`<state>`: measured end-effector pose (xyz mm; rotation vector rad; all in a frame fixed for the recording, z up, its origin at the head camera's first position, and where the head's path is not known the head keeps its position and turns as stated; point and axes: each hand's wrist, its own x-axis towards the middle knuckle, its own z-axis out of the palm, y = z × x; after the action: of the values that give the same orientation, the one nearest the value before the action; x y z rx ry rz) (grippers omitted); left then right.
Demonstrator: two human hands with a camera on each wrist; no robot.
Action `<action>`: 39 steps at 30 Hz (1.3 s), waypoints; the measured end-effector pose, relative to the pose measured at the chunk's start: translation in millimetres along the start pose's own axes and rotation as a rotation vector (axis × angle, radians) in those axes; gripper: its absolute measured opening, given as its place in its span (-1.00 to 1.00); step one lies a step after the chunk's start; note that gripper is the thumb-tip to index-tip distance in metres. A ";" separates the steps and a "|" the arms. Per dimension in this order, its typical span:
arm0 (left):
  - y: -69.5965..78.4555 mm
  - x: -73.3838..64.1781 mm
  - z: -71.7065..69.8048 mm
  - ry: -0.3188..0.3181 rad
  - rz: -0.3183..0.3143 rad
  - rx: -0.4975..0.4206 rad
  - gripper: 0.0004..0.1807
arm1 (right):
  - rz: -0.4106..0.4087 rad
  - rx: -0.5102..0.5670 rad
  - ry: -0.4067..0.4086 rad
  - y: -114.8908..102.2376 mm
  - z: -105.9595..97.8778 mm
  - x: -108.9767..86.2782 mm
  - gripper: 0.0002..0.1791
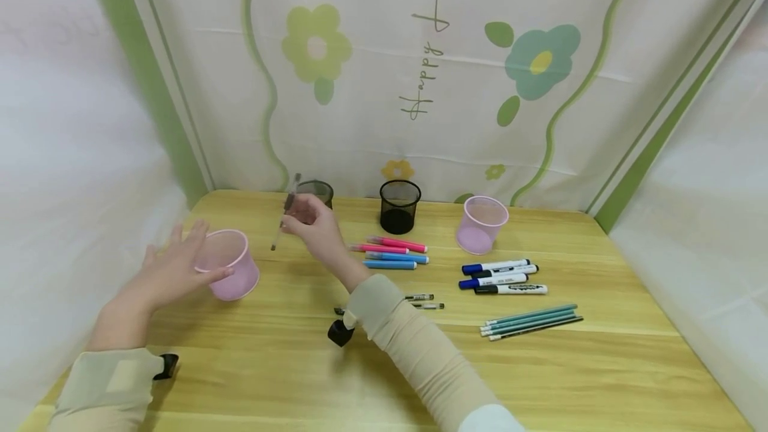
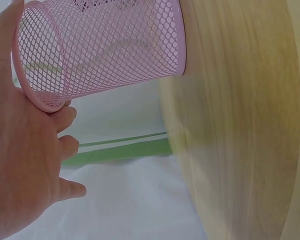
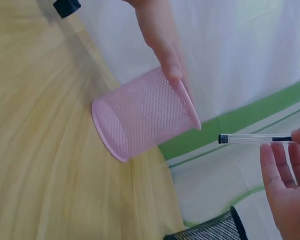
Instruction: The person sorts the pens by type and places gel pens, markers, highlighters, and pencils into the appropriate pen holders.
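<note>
My left hand (image 1: 165, 275) holds a pink mesh pen cup (image 1: 240, 279) at its rim, the thumb along the near side and the other fingers spread at the far left. The cup stands upright on the table. To its right, my right hand (image 1: 318, 227) pinches a clear-barrelled pen (image 3: 250, 139) between thumb and fingers. The pen is raised and steeply slanted, apart from the cup, with its dark-ended tip toward the table. Behind the right hand stands a black mesh pen cup (image 1: 316, 187), partly hidden. More clear pens (image 1: 423, 306) lie under the right forearm.
Another black mesh cup (image 1: 398, 219) and a second pink cup (image 1: 480, 235) stand along the back. Pink markers (image 1: 396, 245), blue markers (image 1: 393, 264), whiteboard markers (image 1: 510, 279) and green pencils (image 1: 531, 321) lie in groups at the centre and right. Printed curtains (image 1: 384, 52) enclose the table.
</note>
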<state>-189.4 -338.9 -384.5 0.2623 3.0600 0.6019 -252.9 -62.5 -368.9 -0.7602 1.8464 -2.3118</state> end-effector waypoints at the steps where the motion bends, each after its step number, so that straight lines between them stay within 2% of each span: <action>1: 0.0 0.2 0.0 -0.001 0.000 0.004 0.27 | -0.002 0.021 0.010 0.5 3.2 0.1 -0.72; 8: 1.4 1.8 -0.5 0.005 -0.006 0.024 0.28 | -0.022 0.101 0.073 3.4 24.7 -0.2 -0.72; 14: 1.9 3.2 0.3 0.002 -0.006 0.019 0.29 | -0.033 0.100 0.087 7.7 39.7 -1.9 -0.74; 24: 7.1 3.4 -0.8 0.007 0.003 0.012 0.28 | -0.004 0.029 0.133 17.9 51.6 -6.7 -0.76; 30: 10.5 2.7 -3.3 0.006 0.001 0.011 0.27 | 0.049 -0.099 0.147 19.7 54.0 -9.0 -0.80; 34: 8.2 1.2 -3.4 -0.002 0.001 0.012 0.27 | 0.087 -0.164 0.136 20.1 53.5 -9.7 -0.76; 39: 3.8 -1.8 -4.0 -0.015 -0.005 0.007 0.27 | 0.102 -0.172 0.127 21.8 49.4 -10.1 -0.70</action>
<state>-187.2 -337.2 -379.4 0.2586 3.0483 0.5872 -228.0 -108.7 -385.2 -0.5326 2.1068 -2.2072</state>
